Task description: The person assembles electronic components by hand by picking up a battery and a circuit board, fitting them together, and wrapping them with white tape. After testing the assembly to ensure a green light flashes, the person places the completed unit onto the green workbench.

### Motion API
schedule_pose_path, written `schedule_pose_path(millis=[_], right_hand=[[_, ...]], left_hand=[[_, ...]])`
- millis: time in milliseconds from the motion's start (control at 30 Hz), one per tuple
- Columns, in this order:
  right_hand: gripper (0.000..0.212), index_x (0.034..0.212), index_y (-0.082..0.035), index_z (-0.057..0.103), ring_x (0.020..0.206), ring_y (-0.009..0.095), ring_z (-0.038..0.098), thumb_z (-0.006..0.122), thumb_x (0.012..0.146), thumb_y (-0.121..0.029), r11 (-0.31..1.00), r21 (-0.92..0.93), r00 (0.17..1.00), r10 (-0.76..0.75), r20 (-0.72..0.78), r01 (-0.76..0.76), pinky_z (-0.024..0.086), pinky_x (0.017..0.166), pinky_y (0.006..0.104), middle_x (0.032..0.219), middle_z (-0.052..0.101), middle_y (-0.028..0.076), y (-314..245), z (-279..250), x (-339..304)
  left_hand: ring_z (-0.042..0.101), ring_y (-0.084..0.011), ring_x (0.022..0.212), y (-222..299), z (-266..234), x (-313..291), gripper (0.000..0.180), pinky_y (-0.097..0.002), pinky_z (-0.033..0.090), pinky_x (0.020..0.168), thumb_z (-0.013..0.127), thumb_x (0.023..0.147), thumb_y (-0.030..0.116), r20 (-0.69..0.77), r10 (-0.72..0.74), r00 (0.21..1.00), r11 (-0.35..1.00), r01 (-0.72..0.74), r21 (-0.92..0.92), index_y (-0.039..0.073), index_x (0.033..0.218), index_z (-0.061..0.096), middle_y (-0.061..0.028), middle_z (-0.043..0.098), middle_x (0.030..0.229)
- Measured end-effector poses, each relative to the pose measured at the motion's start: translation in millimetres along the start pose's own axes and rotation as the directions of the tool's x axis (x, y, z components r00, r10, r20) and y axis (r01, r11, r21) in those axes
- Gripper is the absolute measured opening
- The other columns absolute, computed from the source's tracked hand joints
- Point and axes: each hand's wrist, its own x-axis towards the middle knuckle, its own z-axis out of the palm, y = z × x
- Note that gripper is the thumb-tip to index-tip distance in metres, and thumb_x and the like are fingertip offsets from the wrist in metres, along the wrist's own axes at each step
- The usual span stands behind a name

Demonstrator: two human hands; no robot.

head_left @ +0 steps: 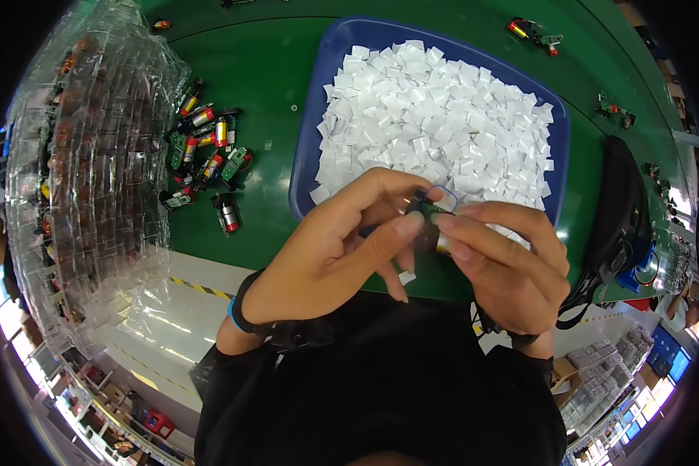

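Above the near edge of the green table, my left hand (326, 248) and my right hand (512, 264) meet over a small dark electronic assembly (425, 225). The left thumb and fingers pinch one side, while the right fingertips grip the other. A thin blue wire loops out from its top. My fingers hide much of the part. Just beyond the hands lies a blue tray (307, 167) heaped with small white slips (443, 116). A white slip also shows below the fingers of my left hand.
Left of the tray is a pile of circuit boards with red-and-yellow batteries (210, 147). Stacked clear plastic blister trays (93, 179) rise at the far left. A black bag (615, 210) lies on the right. More assemblies (536, 35) are scattered at the table's far right.
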Motion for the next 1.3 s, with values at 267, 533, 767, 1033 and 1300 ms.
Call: schedule_pose_path(millis=[267,533,767,1033,1300], right_hand=[[0.016,0.087,0.0,0.067,0.097,0.03,0.07,0.08,0.078,0.001,0.985,-0.163,0.998,-0.059,-0.026,0.054,0.064,0.076,0.0413,0.104,0.076,0.012,2,13,1],[0.015,0.091,0.0,0.067,0.103,0.027,0.067,0.077,0.08,0.003,0.993,-0.115,0.999,-0.008,-0.045,0.003,0.064,0.084,0.0456,0.106,0.076,0.009,-4,10,-6],[0.017,0.085,0.001,0.066,0.098,0.03,0.069,0.08,0.075,0.001,0.99,-0.132,0.998,-0.057,0.008,0.057,0.063,0.083,0.0476,0.107,0.076,0.013,3,10,-4],[0.021,0.089,0.0,0.064,0.102,0.033,0.067,0.079,0.077,0.007,0.999,-0.001,0.999,0.041,-0.019,-0.041,0.059,0.094,0.0486,0.103,0.077,0.012,6,10,-4],[0.026,0.092,0.0,0.065,0.093,0.031,0.068,0.085,0.075,0.001,0.998,0.003,0.992,0.067,-0.111,-0.067,0.058,0.079,0.04,0.094,0.075,0.015,7,10,11]], left_hand=[[0.065,-0.012,0.088,7,7,-1,0.03,-0.0256,0.061,0.065,0.05,0.105,0.003,-0.11,0.034,0.993,0.973,-0.008,0.229,-0.003,0.134,0.053,-0.0099,0.063,0.117],[0.067,-0.0137,0.094,-1,-1,6,0.036,-0.0258,0.062,0.069,0.051,0.095,-0.01,-0.06,0.043,0.997,0.985,-0.032,0.171,-0.003,0.13,0.056,-0.0109,0.063,0.121],[0.066,-0.0145,0.099,-1,1,4,0.039,-0.0261,0.063,0.072,0.053,0.091,-0.012,-0.081,0.035,0.996,0.963,-0.011,0.271,-0.002,0.128,0.057,-0.0097,0.062,0.117],[0.068,-0.0162,0.096,1,1,3,0.033,-0.0268,0.063,0.073,0.059,0.094,-0.007,-0.032,0.089,0.996,0.937,-0.073,0.34,-0.002,0.127,0.059,-0.0095,0.063,0.112],[0.072,-0.0217,0.088,-6,-3,9,0.032,-0.0322,0.065,0.07,0.066,0.096,0.002,-0.097,0.132,0.986,0.991,-0.131,0.02,-0.006,0.125,0.056,-0.0178,0.07,0.111]])
